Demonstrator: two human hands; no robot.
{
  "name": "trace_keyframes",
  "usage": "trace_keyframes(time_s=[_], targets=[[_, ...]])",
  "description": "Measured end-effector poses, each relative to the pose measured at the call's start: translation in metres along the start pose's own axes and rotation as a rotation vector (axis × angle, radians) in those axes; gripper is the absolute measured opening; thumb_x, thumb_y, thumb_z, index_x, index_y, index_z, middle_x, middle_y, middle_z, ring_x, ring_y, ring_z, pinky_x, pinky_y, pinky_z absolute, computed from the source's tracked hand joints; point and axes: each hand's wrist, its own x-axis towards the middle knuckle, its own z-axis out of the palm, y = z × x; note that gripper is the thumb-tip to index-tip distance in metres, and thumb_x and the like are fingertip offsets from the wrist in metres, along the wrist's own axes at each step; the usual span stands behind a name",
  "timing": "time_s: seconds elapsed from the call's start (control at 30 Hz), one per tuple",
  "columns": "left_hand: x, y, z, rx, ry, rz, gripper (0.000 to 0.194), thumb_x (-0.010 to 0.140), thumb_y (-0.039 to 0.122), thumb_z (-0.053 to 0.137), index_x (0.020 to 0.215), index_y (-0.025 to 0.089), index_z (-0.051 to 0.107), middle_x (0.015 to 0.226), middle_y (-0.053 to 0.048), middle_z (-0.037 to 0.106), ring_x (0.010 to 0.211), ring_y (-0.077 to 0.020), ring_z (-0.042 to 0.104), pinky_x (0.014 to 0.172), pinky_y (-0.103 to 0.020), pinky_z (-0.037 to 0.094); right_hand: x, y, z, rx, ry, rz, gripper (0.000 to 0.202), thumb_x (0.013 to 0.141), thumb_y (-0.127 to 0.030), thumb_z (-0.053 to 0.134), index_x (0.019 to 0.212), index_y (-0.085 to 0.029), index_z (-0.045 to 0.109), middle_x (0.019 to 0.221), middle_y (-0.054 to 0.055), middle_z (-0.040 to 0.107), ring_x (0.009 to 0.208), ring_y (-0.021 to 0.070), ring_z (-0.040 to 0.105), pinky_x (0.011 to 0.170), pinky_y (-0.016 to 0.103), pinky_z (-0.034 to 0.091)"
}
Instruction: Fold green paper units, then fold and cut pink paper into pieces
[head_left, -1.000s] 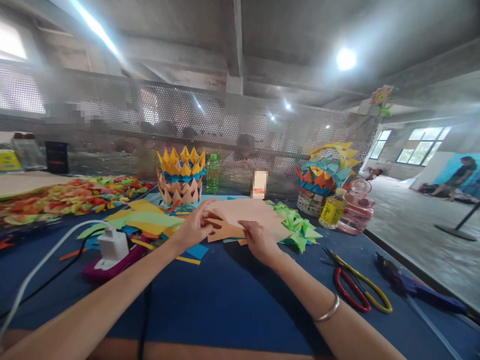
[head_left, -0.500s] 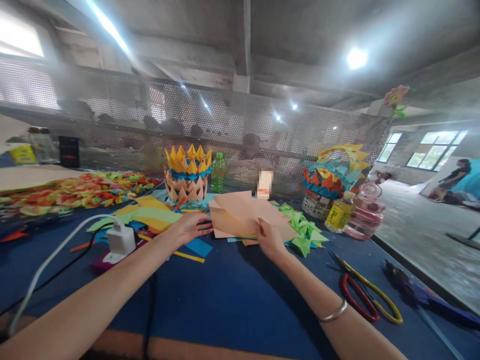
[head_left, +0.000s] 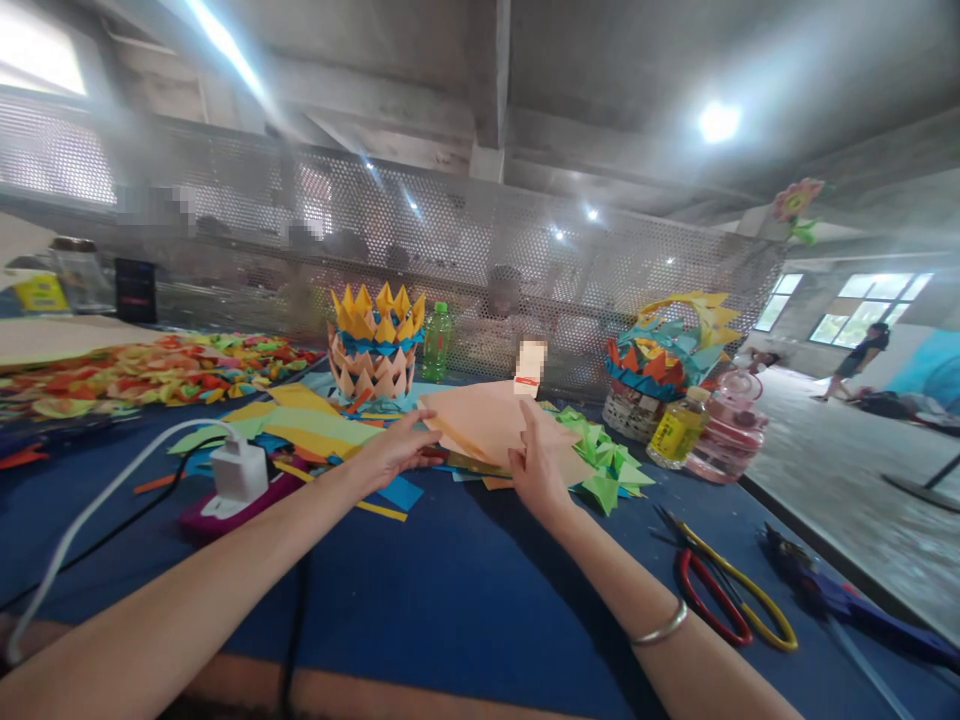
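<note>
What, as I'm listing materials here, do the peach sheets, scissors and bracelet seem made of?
Peach sheets: probably paper, matte; thin and straight-edged.
Scissors: dark blades, likely metal; smooth red and yellow handles, perhaps plastic-coated, though unclear.
Bracelet: probably polished metal, judging by its silvery highlights.

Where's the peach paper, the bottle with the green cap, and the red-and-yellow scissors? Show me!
Peach paper [head_left: 474, 420], head view: middle of the top sheet.
Green-capped bottle [head_left: 437, 346], head view: middle of its body.
Scissors [head_left: 713, 574], head view: the red handle.
</note>
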Motion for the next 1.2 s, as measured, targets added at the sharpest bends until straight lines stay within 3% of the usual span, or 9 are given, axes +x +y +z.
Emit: trace_keyframes(time_s=[0.07,0.17,0.23,0.33,0.47,0.73,0.87,1.03,1.2], targets=[[-0.004,0.000,0.005,0.019,-0.013,0.008,0.032,0.079,0.006,0.063,0.110,0.011,0.058,0.075,-0.004,0.069,0.062,-0.0139,0.068,0.063,-0.024,0.056,0.001,-0.002,-0.002,-0.011,0.003,-0.113,0.061,0.082,-0.008,0.034,0.142,-0.014,0.034,0.128,0.015,0.054,0.113,0.0223,0.054,0.095,0.039,0.043],[-0.006,-0.001,0.011,0.049,-0.027,0.017,0.006,0.081,0.009,0.063,0.086,0.008,0.066,0.076,-0.007,0.070,0.065,-0.0145,0.069,0.062,-0.022,0.054,0.000,-0.003,-0.002,-0.034,-0.124,-0.179,0.046,0.084,-0.006,0.034,0.122,-0.017,0.057,0.112,0.012,0.062,0.098,0.0204,0.060,0.087,0.035,0.048],[-0.007,-0.002,0.013,0.056,-0.028,0.038,0.006,0.081,0.013,0.064,0.081,0.008,0.069,0.074,-0.006,0.070,0.066,-0.0146,0.069,0.064,-0.022,0.054,-0.002,-0.003,0.000,-0.066,-0.172,-0.204,0.032,0.087,-0.011,0.043,0.109,-0.018,0.064,0.097,0.010,0.064,0.085,0.0203,0.061,0.080,0.033,0.050],[-0.007,-0.004,0.014,0.055,-0.035,0.069,0.009,0.082,0.015,0.064,0.079,0.010,0.070,0.071,-0.004,0.071,0.066,-0.0141,0.069,0.067,-0.023,0.054,-0.004,-0.004,0.003,-0.129,-0.167,-0.254,0.024,0.084,-0.021,0.060,0.107,-0.019,0.066,0.094,0.009,0.066,0.087,0.0227,0.059,0.077,0.033,0.049],[-0.009,-0.005,0.014,0.067,-0.073,0.097,0.010,0.081,0.016,0.063,0.077,0.012,0.070,0.069,-0.003,0.071,0.068,-0.0150,0.069,0.069,-0.025,0.053,-0.003,-0.005,0.005,-0.156,-0.149,-0.265,0.019,0.091,-0.020,0.052,0.095,-0.020,0.070,0.080,0.007,0.064,0.083,0.0212,0.058,0.072,0.029,0.046],[-0.015,-0.005,0.015,0.098,-0.087,0.205,0.024,0.081,0.011,0.058,0.105,0.013,0.059,0.071,-0.003,0.071,0.064,-0.0154,0.068,0.060,-0.026,0.052,0.000,-0.005,0.007,0.065,-0.116,0.052,0.015,0.082,-0.017,0.058,0.077,-0.019,0.072,0.070,0.005,0.065,0.071,0.0183,0.059,0.068,0.028,0.044],[-0.014,-0.005,0.012,0.155,-0.037,0.314,0.011,0.079,0.011,0.058,0.088,0.017,0.054,0.062,0.001,0.066,0.056,-0.0148,0.066,0.055,-0.025,0.052,0.000,-0.003,0.007,0.175,-0.124,0.161,0.016,0.081,-0.026,0.059,0.076,-0.017,0.072,0.073,0.004,0.071,0.068,0.0171,0.063,0.064,0.026,0.047],[-0.014,-0.008,0.012,0.239,-0.081,0.138,0.016,0.083,0.019,0.059,0.068,0.015,0.054,0.059,0.000,0.062,0.057,-0.0129,0.065,0.053,-0.021,0.049,0.001,-0.003,0.007,0.310,-0.136,0.258,0.025,0.078,-0.038,0.061,0.074,-0.015,0.072,0.072,0.005,0.073,0.066,0.0181,0.065,0.062,0.027,0.049],[-0.016,-0.008,0.012,0.158,-0.155,-0.037,0.032,0.085,0.044,0.060,0.087,0.012,0.057,0.068,-0.009,0.070,0.064,-0.0198,0.070,0.059,-0.027,0.053,0.001,-0.007,0.007,0.397,-0.127,0.319,0.030,0.070,-0.045,0.067,0.069,-0.015,0.068,0.062,0.003,0.068,0.056,0.0159,0.060,0.056,0.027,0.048]])
